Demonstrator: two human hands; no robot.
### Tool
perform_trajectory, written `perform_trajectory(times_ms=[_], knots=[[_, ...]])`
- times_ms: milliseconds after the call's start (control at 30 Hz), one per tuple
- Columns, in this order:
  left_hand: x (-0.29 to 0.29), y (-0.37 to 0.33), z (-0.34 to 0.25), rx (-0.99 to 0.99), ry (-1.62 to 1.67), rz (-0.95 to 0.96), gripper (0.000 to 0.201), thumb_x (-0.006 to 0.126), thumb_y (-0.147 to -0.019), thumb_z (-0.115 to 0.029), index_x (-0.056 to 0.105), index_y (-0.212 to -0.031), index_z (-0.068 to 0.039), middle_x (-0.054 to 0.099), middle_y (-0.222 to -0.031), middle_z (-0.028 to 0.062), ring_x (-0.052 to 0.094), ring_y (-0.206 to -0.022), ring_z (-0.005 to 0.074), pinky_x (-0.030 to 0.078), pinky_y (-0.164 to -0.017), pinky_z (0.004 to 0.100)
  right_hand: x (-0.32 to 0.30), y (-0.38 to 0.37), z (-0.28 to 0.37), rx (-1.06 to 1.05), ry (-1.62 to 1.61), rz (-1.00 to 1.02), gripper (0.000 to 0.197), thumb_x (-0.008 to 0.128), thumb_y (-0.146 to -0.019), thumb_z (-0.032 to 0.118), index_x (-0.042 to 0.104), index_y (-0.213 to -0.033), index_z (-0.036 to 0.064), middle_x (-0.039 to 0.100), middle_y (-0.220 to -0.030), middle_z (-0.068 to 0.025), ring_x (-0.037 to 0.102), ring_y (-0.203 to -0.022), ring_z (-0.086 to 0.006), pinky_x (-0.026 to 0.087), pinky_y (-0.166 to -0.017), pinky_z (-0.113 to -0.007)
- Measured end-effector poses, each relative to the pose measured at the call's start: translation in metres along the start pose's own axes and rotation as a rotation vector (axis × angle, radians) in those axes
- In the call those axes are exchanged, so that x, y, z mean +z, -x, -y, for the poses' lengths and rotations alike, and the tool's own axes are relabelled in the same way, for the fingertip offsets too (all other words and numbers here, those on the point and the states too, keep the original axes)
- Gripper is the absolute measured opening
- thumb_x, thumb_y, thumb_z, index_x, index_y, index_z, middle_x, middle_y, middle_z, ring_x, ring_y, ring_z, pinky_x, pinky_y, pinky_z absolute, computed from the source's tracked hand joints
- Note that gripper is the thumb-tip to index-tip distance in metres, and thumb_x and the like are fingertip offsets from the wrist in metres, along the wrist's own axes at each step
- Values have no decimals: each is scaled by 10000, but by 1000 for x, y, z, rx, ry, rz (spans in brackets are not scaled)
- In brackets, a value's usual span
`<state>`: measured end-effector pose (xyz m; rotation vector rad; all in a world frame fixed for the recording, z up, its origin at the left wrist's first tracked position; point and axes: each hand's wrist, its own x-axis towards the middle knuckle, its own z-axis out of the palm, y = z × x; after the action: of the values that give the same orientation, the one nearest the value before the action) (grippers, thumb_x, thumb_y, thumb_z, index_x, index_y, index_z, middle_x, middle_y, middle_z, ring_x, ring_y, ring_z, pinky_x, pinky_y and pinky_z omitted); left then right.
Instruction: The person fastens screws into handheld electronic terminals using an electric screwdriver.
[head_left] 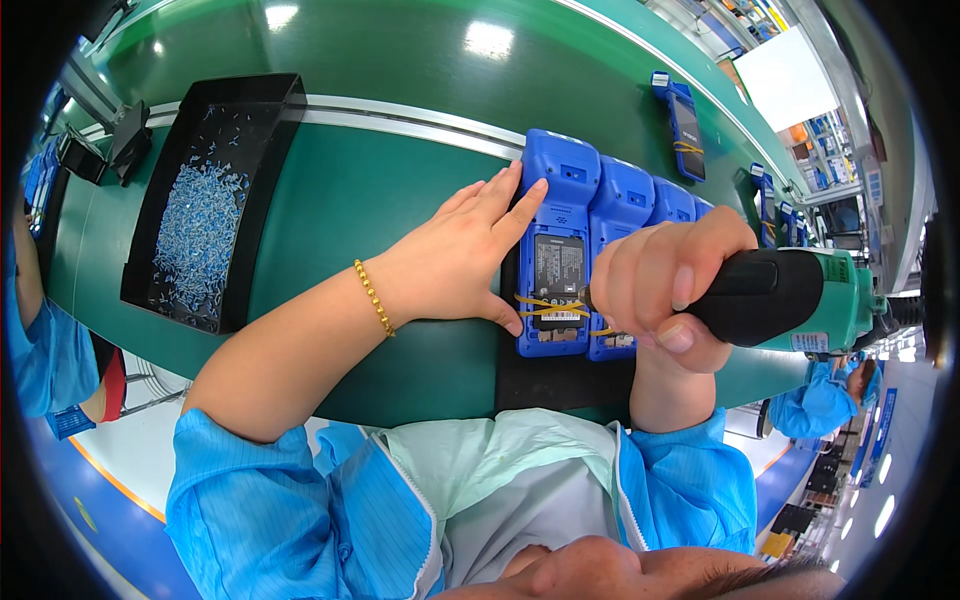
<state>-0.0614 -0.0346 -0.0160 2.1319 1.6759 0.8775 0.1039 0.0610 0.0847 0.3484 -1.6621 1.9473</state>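
My left hand (450, 250) lies with its fingers spread along the left edge of a blue handheld terminal (560, 225), touching its upper end and lower side. That terminal lies back up, its dark labelled battery bay (560, 270) showing and a yellow rubber band (545, 303) across its lower part. My right hand (670, 280) is wrapped round the black nose of a green and black electric screwdriver (790, 295), held level over the row of terminals. The tool's tip points left at the first terminal's lower part; my fingers partly hide whether it touches. Several similar terminals (625, 195) stand side by side, partly covered by my right hand.
A black tray (270, 130) of small blue and silver screws (195, 235) stands left on the green bench (340, 200). Beneath the terminals lies a black mat (560, 385). A metal rail (400, 120) crosses behind; more terminals (685, 130) lie beyond. Other people (820, 400) sit at both sides.
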Motion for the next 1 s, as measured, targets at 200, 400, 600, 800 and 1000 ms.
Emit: perform_trajectory(times_ms=[200, 400, 600, 800, 1000], knots=[[0, -1, 0, -7, -7, 2, 1292, 903, -526, -366, 135, -1497, 5, 145, -1511, 333, 333, -1351, 429, 263, -1136, 470, -1, -1, 1, -12, 12, 27, 328, 737, -756, -14, 475, -942, 51, 543, -636, -42, 520, -531, -136, 418, -495, -286], [1, 0, 0, -8, -5, 2, 1296, 902, -528, -372, 130, -1498, 5, 137, -1512, 334, 322, -1359, 428, 264, -1136, 473, 0, 0, 1, -16, 3, 31, 339, 749, -754, -1, 501, -980, 48, 547, -635, -38, 503, -524, -129, 404, -501, -278], [1, 0, 0, 5, -11, -6, 1300, 903, -526, -375, 128, -1498, 5, 139, -1508, 341, 322, -1359, 429, 266, -1134, 475, 2, 0, 4, -12, 15, 20, 359, 762, -751, 29, 507, -1002, 47, 533, -611, -28, 483, -515, -124, 390, -499, -283], [-5, -1, -5, -16, 15, 16, 1278, 908, -513, -374, 171, -1512, -69, 108, -1519, 334, 272, -1376, 459, 263, -1134, 468, 0, -1, 13, -70, 51, 13, 382, 778, -759, 83, 497, -1015, 46, 513, -595, -14, 470, -500, -118, 387, -488, -283], [-8, -4, -11, 8, 49, -24, 1207, 902, -520, -398, 255, -1501, -124, 66, -1552, 279, 153, -1434, 433, 228, -1142, 489, -5, 5, 35, -93, 213, -124, 346, 697, -840, 156, 460, -1075, 66, 468, -546, 20, 468, -435, -107, 367, -437, -268]])
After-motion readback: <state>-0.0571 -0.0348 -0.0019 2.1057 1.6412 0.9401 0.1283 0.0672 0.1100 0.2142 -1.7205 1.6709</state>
